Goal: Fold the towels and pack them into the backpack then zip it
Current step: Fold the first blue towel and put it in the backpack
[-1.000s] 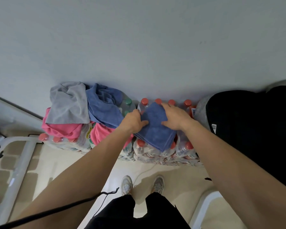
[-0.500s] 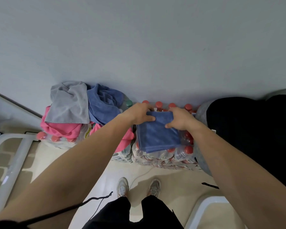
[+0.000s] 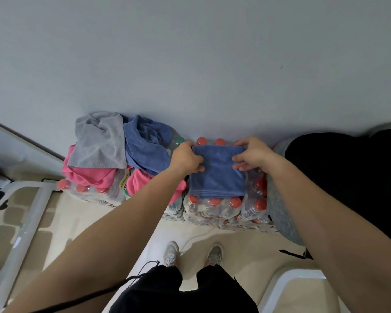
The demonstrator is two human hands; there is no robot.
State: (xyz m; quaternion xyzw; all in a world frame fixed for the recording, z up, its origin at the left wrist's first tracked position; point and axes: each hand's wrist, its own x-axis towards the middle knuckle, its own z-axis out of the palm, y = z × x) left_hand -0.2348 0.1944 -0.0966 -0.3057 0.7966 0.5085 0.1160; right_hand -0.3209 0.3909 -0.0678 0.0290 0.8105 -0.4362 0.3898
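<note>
Folding step: left hand and right hand pinch the far edge of the folded blue towel, which lies on the bottle packs. Next, probably, it goes right into the backpack (opening hidden).

Bottle packs on floor, folded blue towel and loose towels atop

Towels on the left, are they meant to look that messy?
The grey towel, crumpled blue towel and pink towels lie heaped unfolded on bottle packs. Only the folded towel, gripped by the left hand and right hand, looks neat.
</note>
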